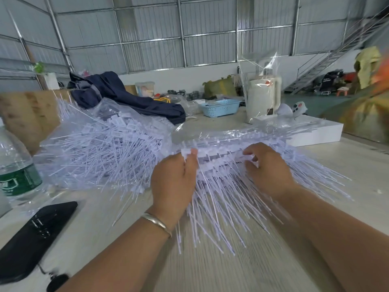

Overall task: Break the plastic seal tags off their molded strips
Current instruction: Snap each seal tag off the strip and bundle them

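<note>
Over the pale tabletop (210,270), left hand (172,178) pinches one white plastic seal tag (187,152) while right hand (269,171) grips the white molded strips (221,157), apparently bracing for the snap

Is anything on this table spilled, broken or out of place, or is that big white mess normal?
Nothing looks damaged. The heap of loose seal tags sprawls over a clear plastic sheet and looks like the work's output. Both hands, left hand and right hand, grip the stacked strips. A water bottle stands close beside the heap.
</note>
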`<move>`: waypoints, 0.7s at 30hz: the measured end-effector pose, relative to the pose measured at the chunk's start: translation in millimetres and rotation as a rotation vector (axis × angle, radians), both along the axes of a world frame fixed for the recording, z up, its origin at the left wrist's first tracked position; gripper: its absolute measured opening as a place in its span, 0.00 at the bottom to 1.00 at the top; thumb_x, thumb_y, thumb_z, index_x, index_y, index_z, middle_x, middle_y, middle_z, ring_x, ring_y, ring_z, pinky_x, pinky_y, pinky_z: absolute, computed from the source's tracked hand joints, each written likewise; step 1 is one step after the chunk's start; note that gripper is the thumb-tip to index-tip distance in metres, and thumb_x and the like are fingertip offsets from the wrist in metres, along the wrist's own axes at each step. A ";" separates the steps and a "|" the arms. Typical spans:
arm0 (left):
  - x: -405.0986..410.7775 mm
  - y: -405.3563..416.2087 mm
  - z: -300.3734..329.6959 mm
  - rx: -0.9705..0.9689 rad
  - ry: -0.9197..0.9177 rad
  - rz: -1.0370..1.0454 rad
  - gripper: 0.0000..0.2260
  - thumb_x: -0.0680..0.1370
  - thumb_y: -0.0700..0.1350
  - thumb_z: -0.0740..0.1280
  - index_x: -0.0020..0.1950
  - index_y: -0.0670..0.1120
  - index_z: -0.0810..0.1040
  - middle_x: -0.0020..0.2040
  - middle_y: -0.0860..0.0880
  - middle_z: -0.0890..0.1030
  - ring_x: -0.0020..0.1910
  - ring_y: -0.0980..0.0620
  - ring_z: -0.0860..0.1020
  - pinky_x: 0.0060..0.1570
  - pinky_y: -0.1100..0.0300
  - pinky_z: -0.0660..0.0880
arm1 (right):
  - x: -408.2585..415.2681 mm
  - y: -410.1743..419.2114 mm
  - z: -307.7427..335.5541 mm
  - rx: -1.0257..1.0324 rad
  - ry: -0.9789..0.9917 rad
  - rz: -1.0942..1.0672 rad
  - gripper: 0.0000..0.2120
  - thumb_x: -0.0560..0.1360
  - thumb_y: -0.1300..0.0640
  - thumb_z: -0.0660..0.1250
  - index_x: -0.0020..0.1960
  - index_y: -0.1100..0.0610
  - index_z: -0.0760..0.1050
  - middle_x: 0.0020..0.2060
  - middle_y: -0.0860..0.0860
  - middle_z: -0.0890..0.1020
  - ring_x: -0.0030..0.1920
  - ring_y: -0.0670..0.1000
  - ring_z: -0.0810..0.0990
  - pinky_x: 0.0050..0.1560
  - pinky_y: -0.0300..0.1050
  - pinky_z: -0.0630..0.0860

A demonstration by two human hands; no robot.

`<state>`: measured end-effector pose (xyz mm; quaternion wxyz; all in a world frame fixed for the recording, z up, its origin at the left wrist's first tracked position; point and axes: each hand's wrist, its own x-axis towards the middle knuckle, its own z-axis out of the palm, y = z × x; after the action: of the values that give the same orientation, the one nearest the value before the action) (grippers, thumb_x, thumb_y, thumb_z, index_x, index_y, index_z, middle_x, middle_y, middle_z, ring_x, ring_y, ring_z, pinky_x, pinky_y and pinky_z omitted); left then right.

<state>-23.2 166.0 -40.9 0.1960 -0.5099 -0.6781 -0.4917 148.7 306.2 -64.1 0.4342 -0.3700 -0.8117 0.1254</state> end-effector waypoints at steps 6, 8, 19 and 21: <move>13.1 -1.3 0.6 0.203 0.323 -0.156 0.17 0.83 0.50 0.54 0.64 0.47 0.79 0.50 0.51 0.84 0.44 0.54 0.78 0.43 0.61 0.72 | 4.3 5.8 -1.7 -0.200 -0.001 -0.021 0.32 0.79 0.58 0.62 0.78 0.47 0.51 0.57 0.51 0.78 0.40 0.49 0.76 0.33 0.38 0.65; 19.7 -4.5 -1.5 0.133 0.166 -0.282 0.18 0.83 0.53 0.52 0.72 0.55 0.68 0.54 0.52 0.83 0.42 0.54 0.79 0.42 0.60 0.75 | 4.8 7.9 -1.9 -0.190 -0.034 -0.022 0.35 0.78 0.58 0.62 0.78 0.43 0.48 0.61 0.51 0.77 0.42 0.50 0.77 0.35 0.40 0.67; 18.4 2.3 9.8 0.043 -1.560 -1.059 0.18 0.79 0.47 0.61 0.45 0.37 0.86 0.51 0.38 0.84 0.49 0.43 0.84 0.43 0.53 0.82 | 3.9 3.1 6.0 -0.061 -0.068 -0.112 0.19 0.78 0.59 0.62 0.66 0.47 0.68 0.46 0.49 0.81 0.40 0.54 0.78 0.37 0.46 0.73; 9.9 1.6 10.0 0.093 -1.611 -1.033 0.16 0.76 0.46 0.64 0.41 0.37 0.86 0.47 0.39 0.85 0.46 0.44 0.85 0.38 0.55 0.81 | 4.6 -8.4 16.0 0.116 -0.017 -0.262 0.12 0.78 0.56 0.64 0.62 0.52 0.73 0.38 0.51 0.82 0.37 0.56 0.78 0.35 0.45 0.72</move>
<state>-13.3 167.6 -30.9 -0.5504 -0.2465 -0.2805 -0.7468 153.4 297.9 -48.0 0.4605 -0.4481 -0.7661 0.0175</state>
